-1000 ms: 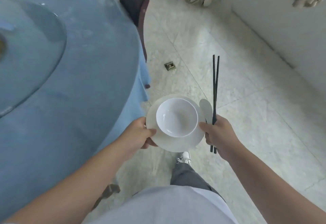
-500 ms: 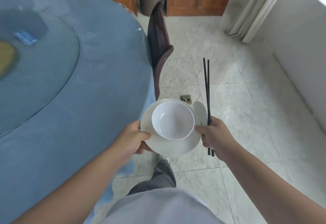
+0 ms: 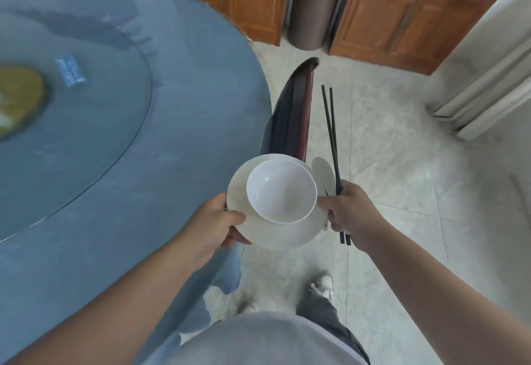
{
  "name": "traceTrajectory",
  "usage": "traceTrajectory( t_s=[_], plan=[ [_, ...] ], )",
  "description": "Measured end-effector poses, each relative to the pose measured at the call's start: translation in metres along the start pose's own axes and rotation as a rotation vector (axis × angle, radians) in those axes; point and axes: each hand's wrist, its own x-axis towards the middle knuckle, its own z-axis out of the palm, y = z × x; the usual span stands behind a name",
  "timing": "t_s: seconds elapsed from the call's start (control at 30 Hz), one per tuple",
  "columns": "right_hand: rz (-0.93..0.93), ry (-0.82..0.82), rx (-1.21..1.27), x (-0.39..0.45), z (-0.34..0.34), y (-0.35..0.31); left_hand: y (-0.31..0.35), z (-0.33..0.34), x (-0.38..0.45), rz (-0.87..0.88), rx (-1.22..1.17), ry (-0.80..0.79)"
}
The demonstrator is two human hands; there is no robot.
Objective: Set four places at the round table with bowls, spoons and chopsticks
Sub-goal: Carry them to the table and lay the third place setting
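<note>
A white bowl [image 3: 281, 190] sits on a white plate [image 3: 283, 234] that I carry just off the edge of the round table [image 3: 138, 192], which wears a blue cloth. My left hand [image 3: 219, 222] grips the plate's left rim. My right hand [image 3: 349, 215] pinches the plate's right rim and also holds a pair of black chopsticks [image 3: 332, 137] pointing away from me, plus a white spoon [image 3: 323, 173] whose bowl end shows beside the plate.
A glass turntable [image 3: 86, 123] covers the table's middle. A dark wooden chair [image 3: 296, 114] stands at the table edge just beyond the plate. Wooden cabinets [image 3: 402, 16] and a brown cylinder [image 3: 314, 9] line the far wall. Tiled floor [image 3: 402, 221] lies to the right, and my feet show below.
I have walked on around the table. The chair has come closer and the cabinets have come into view. Both hands keep the same hold on plate, spoon and chopsticks.
</note>
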Motion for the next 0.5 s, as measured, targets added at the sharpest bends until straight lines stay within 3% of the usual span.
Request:
traceTrajectory(
  t_s=[0.5],
  plan=[
    [-0.141, -0.54, -0.531, 0.258, 0.003, -0.161, 0.072, 0.059, 0.129, -0.052, -0.482, 0.524]
  ],
)
